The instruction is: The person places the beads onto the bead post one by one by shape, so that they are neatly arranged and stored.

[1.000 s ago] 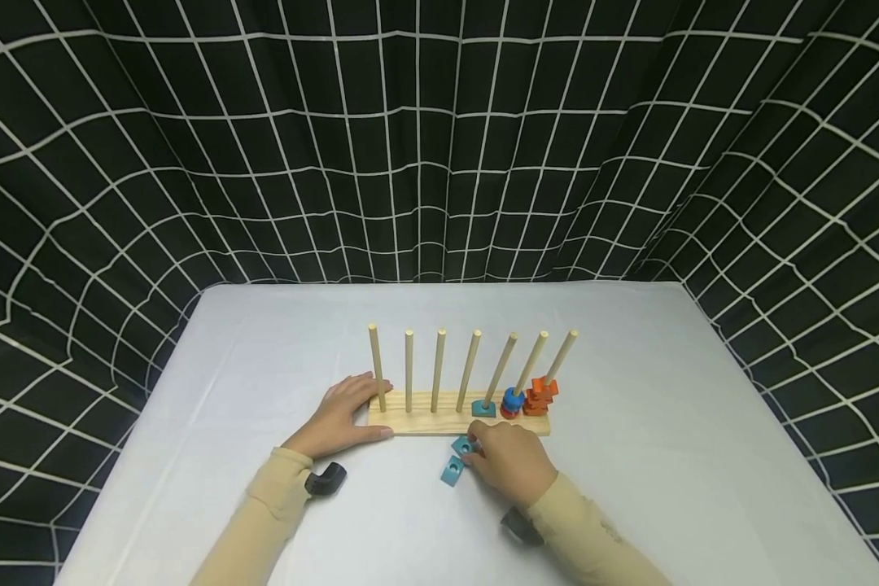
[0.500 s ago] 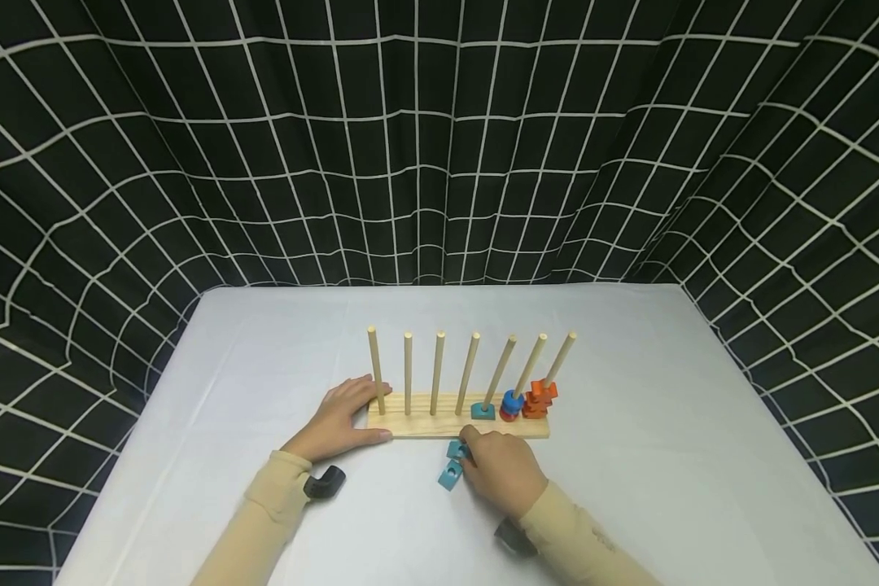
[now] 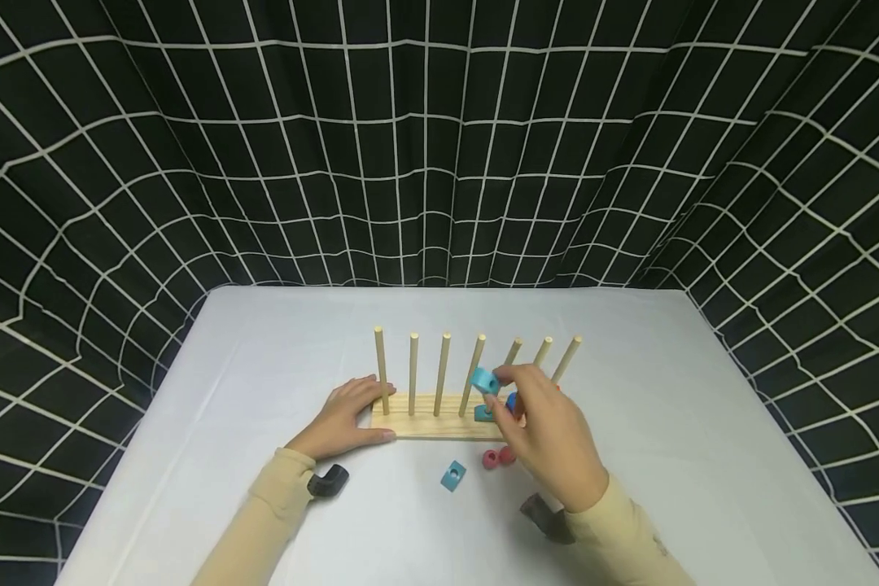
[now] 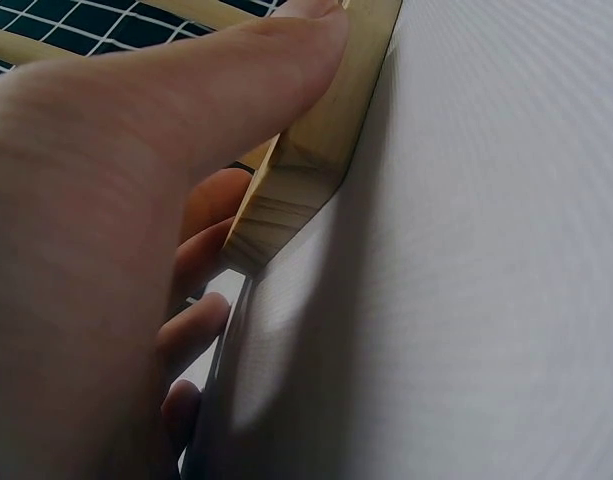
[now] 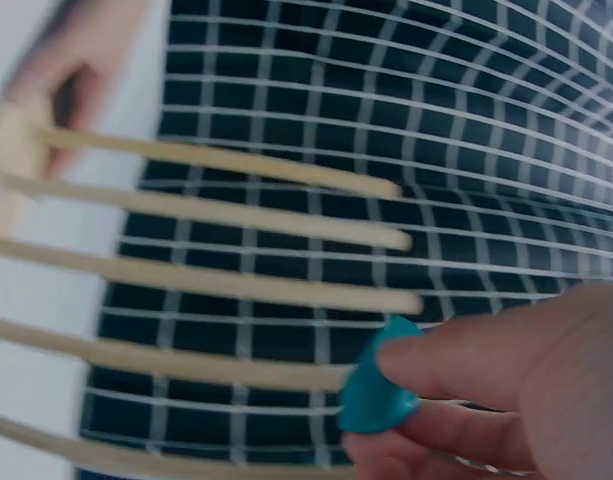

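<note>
My left hand grips the left end of a wooden peg board, thumb along the front edge and fingers behind. Several upright pegs stand along the board. My right hand pinches a teal block with a hole through it, raised near the upper part of a right-hand peg; the right wrist view shows this teal block between thumb and fingers. Below it, another teal block sits at a peg's foot. A blue ring shows partly behind the right hand, which hides most of the orange pieces.
A loose teal block lies on the white table in front of the board. Beside it are two red beads, a left one and a right one. A dark curtain with white grid lines surrounds the table.
My right hand has picked up one of the two loose teal blocks and lifted it up and right toward the pegs. Two red beads have come into view. My left hand stays on the board.
</note>
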Demonstrator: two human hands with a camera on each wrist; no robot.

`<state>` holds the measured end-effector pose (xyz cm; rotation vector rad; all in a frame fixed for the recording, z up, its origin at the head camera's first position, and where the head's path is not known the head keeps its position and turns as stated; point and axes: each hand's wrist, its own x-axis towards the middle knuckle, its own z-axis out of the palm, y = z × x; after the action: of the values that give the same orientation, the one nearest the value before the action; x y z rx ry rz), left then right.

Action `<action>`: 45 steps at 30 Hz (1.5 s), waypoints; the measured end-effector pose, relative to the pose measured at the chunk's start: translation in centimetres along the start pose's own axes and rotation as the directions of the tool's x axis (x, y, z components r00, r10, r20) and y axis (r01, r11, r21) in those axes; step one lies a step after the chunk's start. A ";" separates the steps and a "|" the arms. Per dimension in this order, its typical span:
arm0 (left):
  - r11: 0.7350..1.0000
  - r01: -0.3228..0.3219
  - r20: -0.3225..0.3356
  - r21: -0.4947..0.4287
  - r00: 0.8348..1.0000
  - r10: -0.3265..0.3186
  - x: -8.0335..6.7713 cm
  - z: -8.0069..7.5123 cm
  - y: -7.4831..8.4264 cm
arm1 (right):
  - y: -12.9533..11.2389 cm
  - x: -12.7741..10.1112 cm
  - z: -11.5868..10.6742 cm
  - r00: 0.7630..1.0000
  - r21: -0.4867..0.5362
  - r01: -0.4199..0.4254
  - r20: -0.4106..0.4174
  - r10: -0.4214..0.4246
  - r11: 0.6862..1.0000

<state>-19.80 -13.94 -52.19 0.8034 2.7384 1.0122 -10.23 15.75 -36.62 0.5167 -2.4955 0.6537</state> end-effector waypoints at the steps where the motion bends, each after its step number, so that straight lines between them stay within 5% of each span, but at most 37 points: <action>1: 1.000 0.003 0.003 0.002 1.000 -0.003 0.0 0.0 0.0 | 0.0 0.3 -0.6 0.999 0.000 0.011 -0.037 -0.011 1.000; 7: 1.000 -0.004 0.005 0.016 1.000 0.004 -0.1 0.1 0.0 | 0.4 1.6 -2.6 0.984 -0.037 0.011 -0.179 -0.017 0.999; 19: 1.000 0.009 0.004 0.007 1.000 -0.009 -0.3 0.1 0.2 | 1.1 2.4 -1.7 0.985 -0.184 -0.014 -0.172 -0.018 0.983; 32: 1.000 -0.003 -0.005 0.003 1.000 0.003 -0.3 -0.1 0.3 | 1.5 1.5 -0.4 0.999 -0.269 0.036 -0.016 -0.042 0.962; 45: 1.000 -0.002 -0.007 -0.001 1.000 0.002 -0.1 0.1 -0.1 | 3.7 -0.7 4.0 0.988 -0.324 0.093 0.146 -0.047 0.941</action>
<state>-19.72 -13.99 -52.34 0.8039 2.7436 1.0190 -12.86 16.78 -41.30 0.5335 -2.6274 0.1671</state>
